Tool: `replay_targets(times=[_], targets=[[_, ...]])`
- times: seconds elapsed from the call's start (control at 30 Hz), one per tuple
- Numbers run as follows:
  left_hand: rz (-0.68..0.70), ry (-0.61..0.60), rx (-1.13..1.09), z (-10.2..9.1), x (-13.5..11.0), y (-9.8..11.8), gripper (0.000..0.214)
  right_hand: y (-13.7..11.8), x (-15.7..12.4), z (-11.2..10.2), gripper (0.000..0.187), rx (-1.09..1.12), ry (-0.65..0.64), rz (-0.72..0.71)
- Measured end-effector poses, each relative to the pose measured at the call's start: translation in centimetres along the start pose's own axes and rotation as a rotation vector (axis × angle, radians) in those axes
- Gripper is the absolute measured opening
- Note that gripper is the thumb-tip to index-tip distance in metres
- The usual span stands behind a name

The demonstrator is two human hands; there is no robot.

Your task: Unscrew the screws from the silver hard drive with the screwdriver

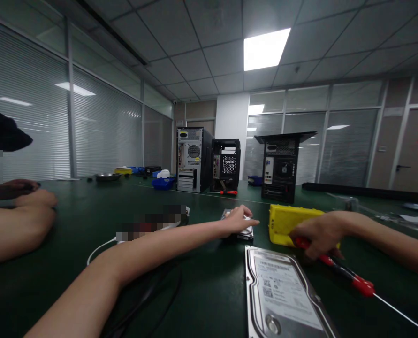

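Note:
My left hand [239, 219] rests over a small hard drive [247, 233] whose silvery round part shows beneath it. The fingers bend over the drive, and one fingertip reaches past its right edge. My right hand [319, 233] is closed around a red-and-black screwdriver [363, 285], its shaft pointing to the lower right. Directly behind that hand stands a yellow plastic bin [288, 220], tipped on its side and partly covered by the hand. Nearer to me, a larger hard drive [282, 291] lies label up on the green table [209, 291].
Computer cases [194, 159] stand at the back, with another dark case [281, 166] to the right. A second screwdriver [228, 192] lies before them. A blue bin [163, 182] and a metal dish [107, 177] sit at back left. Another person's arm [15, 225] rests at left. Dark cables [152, 291] run below my left arm.

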State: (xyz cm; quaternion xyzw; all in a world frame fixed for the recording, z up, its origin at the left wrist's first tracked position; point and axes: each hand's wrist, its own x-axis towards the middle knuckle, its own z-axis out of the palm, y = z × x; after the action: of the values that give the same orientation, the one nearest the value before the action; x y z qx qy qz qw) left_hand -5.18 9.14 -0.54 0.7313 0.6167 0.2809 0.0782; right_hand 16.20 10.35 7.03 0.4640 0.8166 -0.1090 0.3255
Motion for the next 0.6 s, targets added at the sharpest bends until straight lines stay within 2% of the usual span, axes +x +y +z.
replay_targets(times=[0.17,0.27,0.43,0.6], targets=[[0.030,0.021,-0.063,-0.2,-0.1,0.1,0.033,-1.3,-0.4,0.3,0.050,0.013,-0.025,0.018],[0.090,-0.009,-0.081,-0.3,0.0,0.1,0.032,-1.8,-0.5,0.4,0.051,0.029,-0.010,0.015],[0.176,-0.088,-0.063,0.3,0.1,-0.1,0.028,-1.6,-0.6,0.2,0.053,0.059,0.049,-0.036],[0.221,-0.097,0.001,0.7,0.0,-0.1,0.028,-0.9,-0.4,-0.4,0.053,0.104,0.161,-0.111]])
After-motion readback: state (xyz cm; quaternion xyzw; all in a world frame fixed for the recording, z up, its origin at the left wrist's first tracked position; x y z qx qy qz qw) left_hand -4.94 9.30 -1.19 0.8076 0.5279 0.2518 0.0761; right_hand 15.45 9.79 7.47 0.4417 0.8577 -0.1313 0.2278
